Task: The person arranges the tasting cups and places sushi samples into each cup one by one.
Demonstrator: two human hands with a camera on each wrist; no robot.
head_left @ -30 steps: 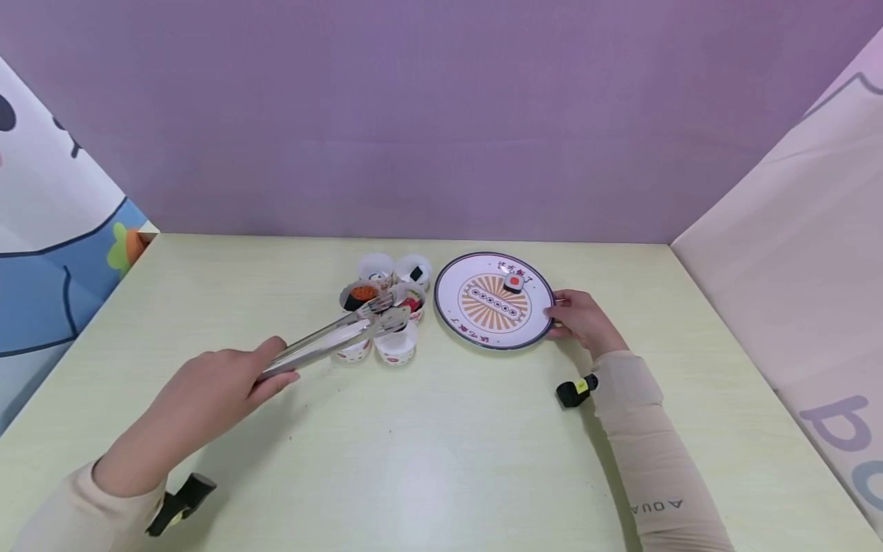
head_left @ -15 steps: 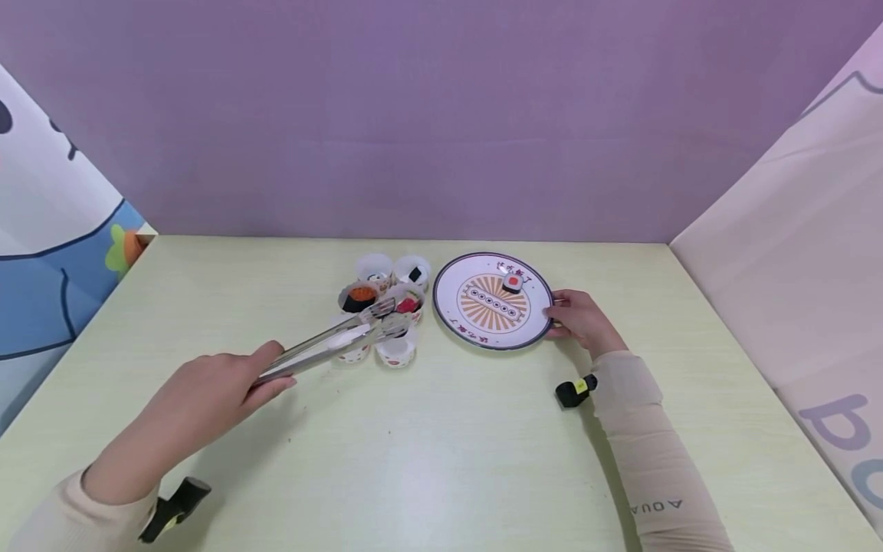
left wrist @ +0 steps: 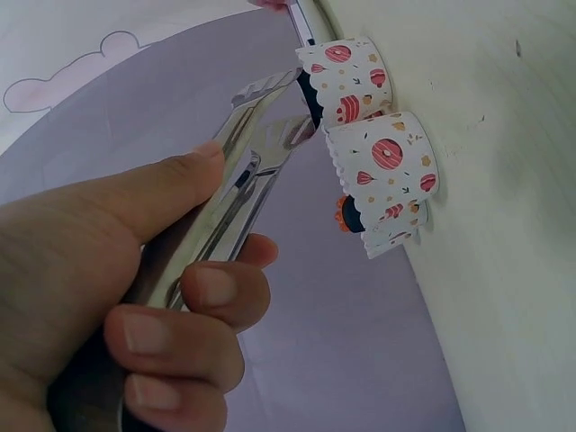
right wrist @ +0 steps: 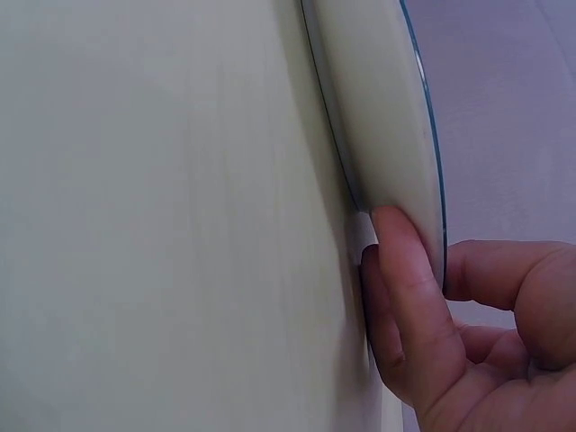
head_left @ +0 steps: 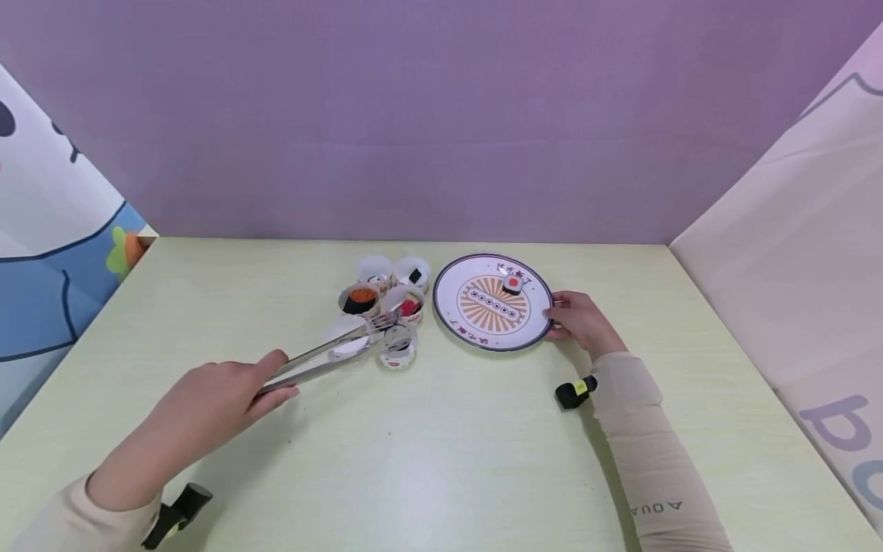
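Note:
My left hand (head_left: 203,402) grips metal tongs (head_left: 313,364), thumb on one arm and curled fingers on the other in the left wrist view. The tongs' tips lie over the front right paper cup (head_left: 398,359), right at its scalloped rim. A dark piece (left wrist: 310,97) shows inside that cup, partly behind the tips. On the right, my right hand (head_left: 585,320) pinches the rim of a round white plate (head_left: 455,310) with a dark blue edge, thumb on top and fingers under it. A toy sushi roll (head_left: 513,284) with a red centre sits on the plate.
Several paper cups stand clustered left of the plate. One holds orange-topped sushi (head_left: 361,299), another a red-topped piece (head_left: 408,307), and a back one a black-and-white piece (head_left: 415,274). A purple panel (head_left: 414,123) rises behind the table (head_left: 441,460).
The tongs' tips have shifted slightly nearer the front edge, from beside the red-topped piece to over the front right cup. The right hand and plate have stayed put.

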